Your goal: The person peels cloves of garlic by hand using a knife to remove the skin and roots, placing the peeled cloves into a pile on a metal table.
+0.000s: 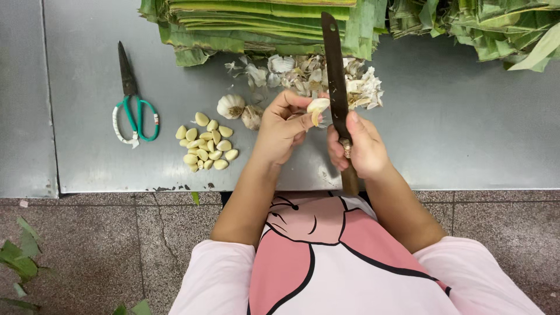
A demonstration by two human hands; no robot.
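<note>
Closest to the camera, the pink and white printed shirt [350, 262] fills the bottom of the view, above a speckled stone floor [105, 245] with a few green leaf scraps [20, 256] at the left. Both forearms reach up over the edge of the grey metal desk [455, 116]. The right hand [359, 149] is wrapped tight around the wooden handle of a long dark-bladed knife [335, 76], thumb up along the handle, blade pointing away. The left hand [283, 128] is curled, thumb and fingertips pinching a pale, partly peeled garlic clove [318, 108] right against the blade's edge, just above the desk.

Left of that hand lies a small heap of peeled cream-coloured garlic cloves [205, 146], and beside them two whole white garlic bulbs [239, 111]. Further left, well apart, rest green-handled scissors with dark blades [131, 99]. Beyond the hands sits a scatter of papery white garlic skins [315, 76]. At the far edge, stacks of folded green banana leaves [256, 23] run across the top, with another pile at the right.
</note>
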